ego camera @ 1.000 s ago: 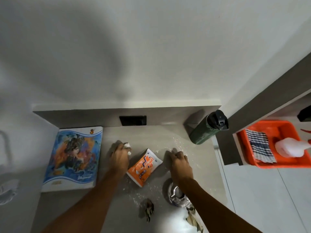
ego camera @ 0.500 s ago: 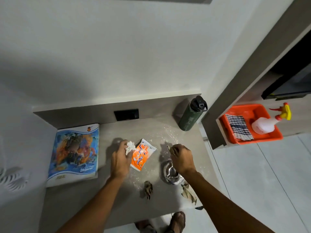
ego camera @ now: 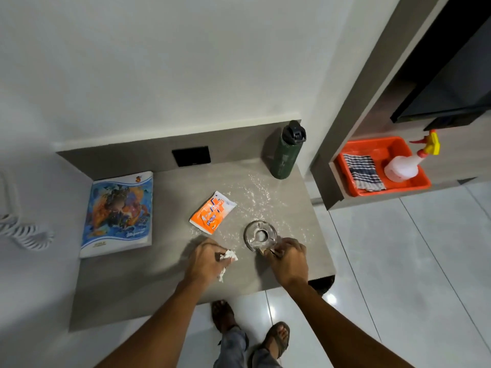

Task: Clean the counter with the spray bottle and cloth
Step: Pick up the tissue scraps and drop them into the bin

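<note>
The grey counter [ego camera: 138, 282] carries scattered white powder [ego camera: 255, 192] near its right side. My left hand [ego camera: 207, 258] is closed around crumpled white paper scraps [ego camera: 229, 255] near the front edge. My right hand [ego camera: 289, 258] pinches small brown scraps beside a glass ashtray [ego camera: 259, 235]. A white spray bottle [ego camera: 403, 166] with a yellow and red trigger lies in an orange tray [ego camera: 345, 150] on a lower shelf to the right, next to a folded checked cloth [ego camera: 362, 171].
An orange packet [ego camera: 212, 212] lies mid-counter. A colourful book [ego camera: 118, 213] sits at the left, a dark green flask [ego camera: 287, 152] stands at the back right corner, and a black socket [ego camera: 191, 155] is in the back panel. My sandalled feet [ego camera: 276, 338] stand on white floor tiles.
Both hands have drawn back from the packet toward the counter's front edge. The brown scraps that lay near the ashtray are gone from the surface, and the view has pulled back.
</note>
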Demonstrator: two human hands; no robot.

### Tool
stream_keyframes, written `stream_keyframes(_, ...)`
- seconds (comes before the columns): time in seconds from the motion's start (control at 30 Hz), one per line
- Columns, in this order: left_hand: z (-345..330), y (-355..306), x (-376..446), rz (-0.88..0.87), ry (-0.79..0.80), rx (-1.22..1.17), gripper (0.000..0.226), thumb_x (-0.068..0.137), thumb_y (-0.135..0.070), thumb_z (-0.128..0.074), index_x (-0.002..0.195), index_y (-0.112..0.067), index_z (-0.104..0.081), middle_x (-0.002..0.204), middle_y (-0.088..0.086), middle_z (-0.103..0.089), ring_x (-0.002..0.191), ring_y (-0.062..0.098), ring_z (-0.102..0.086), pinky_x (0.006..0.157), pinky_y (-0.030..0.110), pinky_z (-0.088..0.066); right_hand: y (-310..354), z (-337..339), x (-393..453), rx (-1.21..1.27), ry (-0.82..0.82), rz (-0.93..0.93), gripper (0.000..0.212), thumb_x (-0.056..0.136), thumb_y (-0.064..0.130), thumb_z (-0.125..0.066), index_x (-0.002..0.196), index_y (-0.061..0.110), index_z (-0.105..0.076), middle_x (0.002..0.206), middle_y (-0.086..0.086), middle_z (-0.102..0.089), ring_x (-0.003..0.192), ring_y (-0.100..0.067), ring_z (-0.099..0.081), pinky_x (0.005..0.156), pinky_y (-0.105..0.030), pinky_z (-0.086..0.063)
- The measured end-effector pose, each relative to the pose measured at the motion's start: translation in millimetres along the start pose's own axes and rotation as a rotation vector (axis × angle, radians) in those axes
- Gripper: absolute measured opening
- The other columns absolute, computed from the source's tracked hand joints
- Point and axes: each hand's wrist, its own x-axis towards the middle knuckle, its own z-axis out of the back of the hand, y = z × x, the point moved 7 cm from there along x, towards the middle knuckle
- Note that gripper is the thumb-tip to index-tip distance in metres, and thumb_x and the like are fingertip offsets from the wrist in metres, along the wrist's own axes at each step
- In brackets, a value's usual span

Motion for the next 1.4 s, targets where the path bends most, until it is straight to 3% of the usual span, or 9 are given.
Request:
stream_keyframes(0.2, -17.9, -13.2, -4.9, 0.005, -0.01, 0.102, 0.027, 0.092, -0.023, -0.088, 0.117, -0.014, -0.087, 0.122, 0.005, -0.084, 0.112, 0.015, -0.073, 0.106, 0.023, -0.051, -29.1, -19.2, -10.9, 0.009, 0.105, -0.052, 0.036, 0.105, 0.033, -0.075, 0.138, 0.019, -0.075, 0.165, -0.004, -0.048, 0.149, -0.031, -0.049, 0.12, -0.043, -0.05)
stream_keyframes(0.53, -27.0, -18.3, -4.8, -0.043, -0.101, 0.182, 0.032, 0.105, -0.031, -0.067, 0.136, -0.032, -0.075, 0.144, -0.009, -0.069, 0.141, 0.012, -0.059, 0.126, 0.03, -0.039, -58.2, -12.4, -7.5, 0.116, -0.022, -0.084, 0.022, 0.104, 0.024, -0.075, 0.126, 0.02, -0.071, 0.126, -0.007, -0.075, 0.111, -0.034, -0.073, 0.092, -0.043, -0.061)
stream_keyframes(0.63, -51.5, -45.2, -16.7, -0.098, -0.07, 0.111, 0.031, 0.097, -0.02, -0.08, 0.128, -0.021, -0.081, 0.137, 0.002, -0.076, 0.128, 0.024, -0.07, 0.114, 0.036, -0.055, -77.5, 2.8, -6.6, 0.288, -0.102, -0.102, 0.037, 0.101, 0.022, -0.081, 0.129, 0.021, -0.057, 0.114, 0.0, -0.08, 0.103, -0.028, -0.078, 0.088, -0.042, -0.063)
stream_keyframes(0.77, -90.5, -108.1, -17.0, -0.185, -0.058, -0.005, 0.032, 0.086, -0.01, -0.091, 0.116, -0.021, -0.087, 0.128, -0.005, -0.082, 0.105, 0.007, -0.073, 0.105, 0.004, -0.044, -104.7, 45.6, -1.0, 0.542, -0.318, -0.122, 0.041, 0.096, 0.024, -0.087, 0.126, 0.04, -0.065, 0.109, 0.021, -0.075, 0.101, 0.0, -0.073, 0.09, -0.03, -0.063)
stream_keyframes(0.87, -121.0, -159.5, -8.1, -0.258, 0.03, -0.095, 0.034, 0.089, -0.006, -0.086, 0.121, -0.016, -0.085, 0.13, -0.002, -0.079, 0.115, 0.011, -0.075, 0.103, 0.011, -0.057, -130.8, 80.3, 1.2, 0.688, -0.447, -0.161, 0.028, 0.095, 0.027, -0.089, 0.114, 0.041, -0.073, 0.104, 0.018, -0.08, 0.102, 0.0, -0.076, 0.088, -0.024, -0.063)
stream_keyframes(1.0, -157.9, -220.6, 9.3, -0.32, 0.066, -0.099, 0.033, 0.091, -0.004, -0.083, 0.122, -0.014, -0.085, 0.131, -0.003, -0.076, 0.117, 0.012, -0.073, 0.101, -0.006, -0.041, -181.0, 108.7, -3.7, 0.835, -0.532, -0.247, 0.021, 0.094, 0.032, -0.09, 0.111, 0.035, -0.079, 0.103, 0.02, -0.082, 0.1, 0.0, -0.077, 0.083, -0.018, -0.062)
stream_keyframes(1.17, -223.4, -275.3, 42.7, -0.361, 0.165, -0.086, 0.034, 0.095, -0.006, -0.077, 0.128, -0.013, -0.083, 0.135, -0.006, -0.072, 0.121, 0.01, -0.071, 0.112, 0.018, -0.054, -271.6, 90.9, 3.3, 0.923, -0.592, -0.454, 0.02, 0.093, 0.028, -0.09, 0.11, 0.03, -0.079, 0.104, 0.011, -0.081, 0.105, -0.005, -0.075, 0.084, -0.024, -0.065)
stream_keyframes(1.3, -289.8, -300.4, 77.1, -0.356, 0.253, 0.086, 0.037, 0.101, -0.018, -0.07, 0.137, -0.022, -0.077, 0.141, -0.008, -0.069, 0.126, 0.012, -0.069, 0.108, 0.014, -0.047, -331.2, 49.7, 23.2, 0.977, -0.557, -0.616, 0.022, 0.092, 0.026, -0.091, 0.11, 0.026, -0.078, 0.101, 0.0, -0.081, 0.103, -0.019, -0.077, 0.085, -0.044, -0.066)
stream_keyframes(1.4, -360.7, -301.1, 110.9, -0.314, 0.366, 0.216, 0.037, 0.104, -0.018, -0.063, 0.139, -0.02, -0.073, 0.144, 0.0, -0.067, 0.133, 0.022, -0.066, 0.118, 0.029, -0.05, -369.8, 11.2, 53.8, 0.962, -0.498, -0.665, 0.026, 0.091, 0.028, -0.092, 0.113, 0.025, -0.078, 0.106, 0.003, -0.081, 0.104, -0.017, -0.076, 0.085, -0.035, -0.063)
